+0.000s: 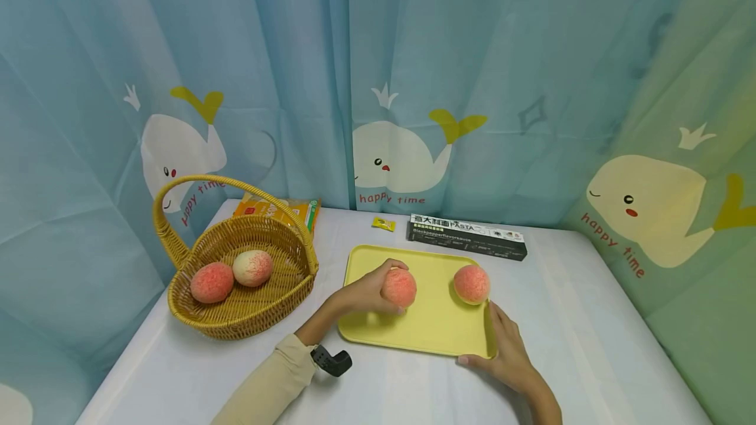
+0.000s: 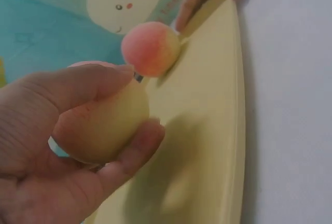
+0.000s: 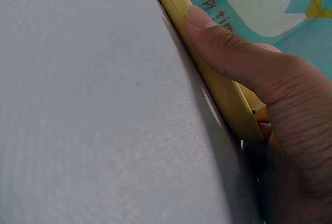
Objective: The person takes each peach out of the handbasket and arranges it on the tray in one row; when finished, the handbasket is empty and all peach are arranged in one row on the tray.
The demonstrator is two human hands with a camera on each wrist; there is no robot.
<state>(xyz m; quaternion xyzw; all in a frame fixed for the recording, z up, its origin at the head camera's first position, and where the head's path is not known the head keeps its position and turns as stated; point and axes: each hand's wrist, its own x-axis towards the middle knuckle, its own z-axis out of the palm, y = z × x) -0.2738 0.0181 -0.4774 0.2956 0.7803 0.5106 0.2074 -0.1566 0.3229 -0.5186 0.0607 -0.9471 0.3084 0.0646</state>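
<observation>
My left hand [image 1: 372,290] grips a pink peach [image 1: 399,288] between thumb and fingers over the left half of a yellow tray [image 1: 434,326]. The left wrist view shows this peach's paler yellow side, with a shadow below on the tray. A second peach [image 1: 472,284] rests at the tray's right side. My right hand [image 1: 504,349] holds the tray's near right corner. Its thumb [image 3: 223,42] presses on the front rim while the fingers lie along the right side, partly hidden in the right wrist view.
At the left stands a wicker basket [image 1: 248,328] with a tall handle, holding a pink peach [image 1: 212,282] and a paler one [image 1: 252,268]. Behind are an orange packet [image 1: 313,215], a small yellow packet [image 1: 384,223] and a black-and-white pasta box [image 1: 466,237]. Curtains [image 1: 295,84] surround the table.
</observation>
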